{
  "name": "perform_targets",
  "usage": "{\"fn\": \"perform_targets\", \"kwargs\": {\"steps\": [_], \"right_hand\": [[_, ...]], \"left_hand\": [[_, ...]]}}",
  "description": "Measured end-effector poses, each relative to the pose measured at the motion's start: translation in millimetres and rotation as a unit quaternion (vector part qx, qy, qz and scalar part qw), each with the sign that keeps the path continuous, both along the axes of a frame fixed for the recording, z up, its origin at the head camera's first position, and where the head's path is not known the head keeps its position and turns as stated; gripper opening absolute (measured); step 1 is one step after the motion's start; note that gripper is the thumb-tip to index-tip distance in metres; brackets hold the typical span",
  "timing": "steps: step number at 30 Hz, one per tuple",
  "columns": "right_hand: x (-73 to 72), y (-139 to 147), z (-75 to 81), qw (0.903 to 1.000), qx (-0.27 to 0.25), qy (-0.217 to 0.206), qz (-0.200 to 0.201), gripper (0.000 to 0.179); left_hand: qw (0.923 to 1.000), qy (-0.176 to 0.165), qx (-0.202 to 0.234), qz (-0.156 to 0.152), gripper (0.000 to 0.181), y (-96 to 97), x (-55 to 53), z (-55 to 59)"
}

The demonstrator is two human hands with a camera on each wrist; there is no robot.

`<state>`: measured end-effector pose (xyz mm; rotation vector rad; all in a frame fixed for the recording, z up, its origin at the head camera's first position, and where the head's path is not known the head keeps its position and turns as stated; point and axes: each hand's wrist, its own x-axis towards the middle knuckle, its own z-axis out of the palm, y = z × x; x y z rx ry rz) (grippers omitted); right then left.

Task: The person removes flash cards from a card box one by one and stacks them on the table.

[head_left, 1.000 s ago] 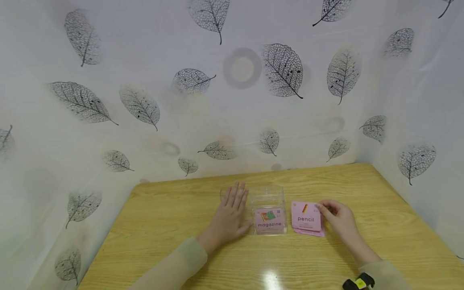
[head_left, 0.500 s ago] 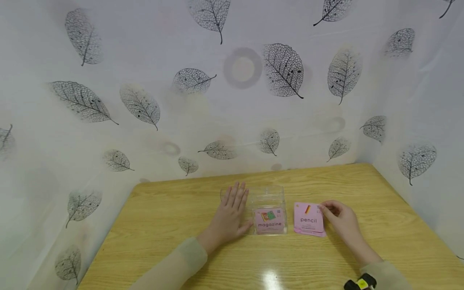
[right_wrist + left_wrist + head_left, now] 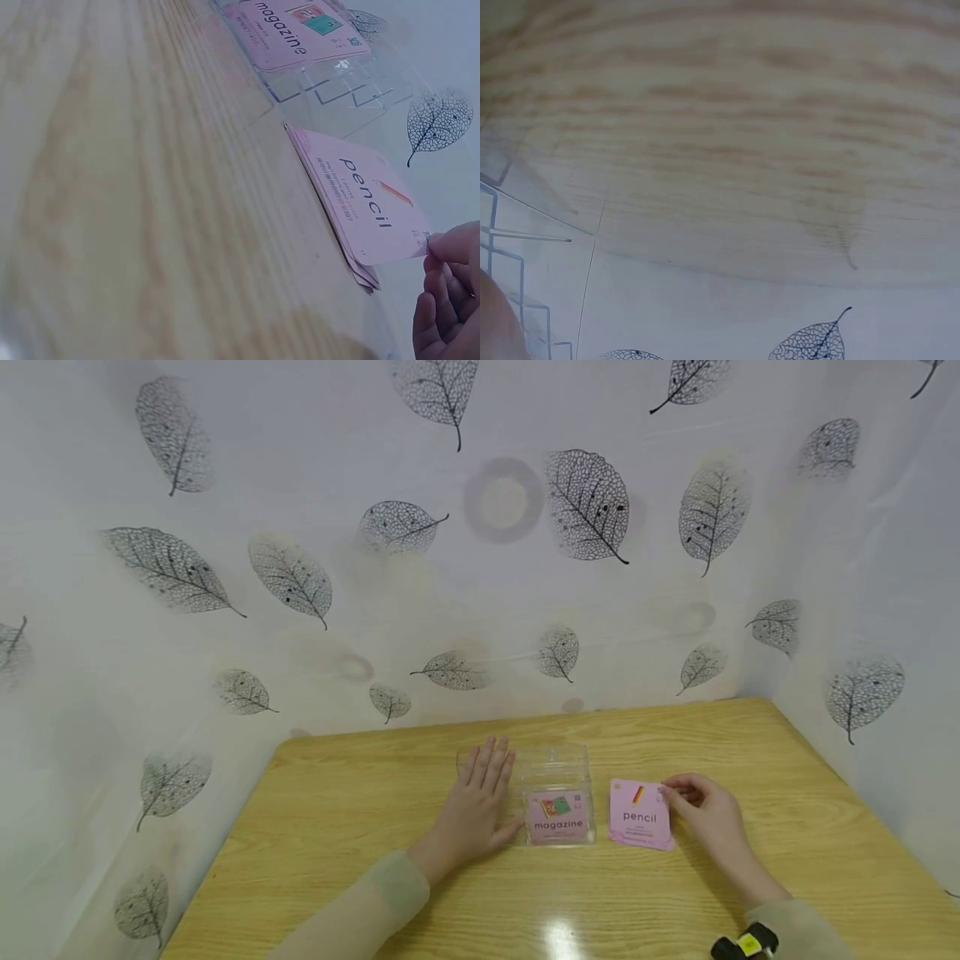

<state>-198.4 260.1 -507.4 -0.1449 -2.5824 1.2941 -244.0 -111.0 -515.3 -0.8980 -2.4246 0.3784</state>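
A clear stepped card holder [image 3: 555,768] stands mid-table, with a pink "magazine" flashcard [image 3: 558,817] in its front step. My left hand [image 3: 476,802] lies with straight fingers against the holder's left side; only a sliver of a finger [image 3: 496,326] shows in the left wrist view. To the right of the holder is a small stack of pink cards, a "pencil" flashcard [image 3: 640,814] on top. My right hand [image 3: 705,814] pinches that card's upper right corner between thumb and forefinger, as the right wrist view also shows. Edges of other cards [image 3: 364,281] stick out below it.
The wood-grain table [image 3: 337,827] ends at a pale leaf-patterned curtain [image 3: 337,485] behind and at both sides. A black and yellow device [image 3: 746,943] is strapped at the right wrist.
My right hand has shifted the "pencil" card slightly right, so it lies more squarely over the cards beneath. The left hand and the holder have stayed put.
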Motion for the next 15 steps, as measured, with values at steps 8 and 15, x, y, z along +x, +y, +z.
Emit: {"fn": "perform_targets", "kwargs": {"steps": [8,15], "right_hand": [[-2.2,0.7,-1.7,1.0000,0.008,-0.002,-0.003,0.021],[-3.8,0.1,-0.2,0.9999,0.012,0.001,-0.008,0.019]], "left_hand": [[1.0000,0.003,0.000,-0.002,0.110,0.2,1.0,-0.1],[1.0000,-0.005,0.001,-0.001,0.107,0.2,1.4,1.2]]}}
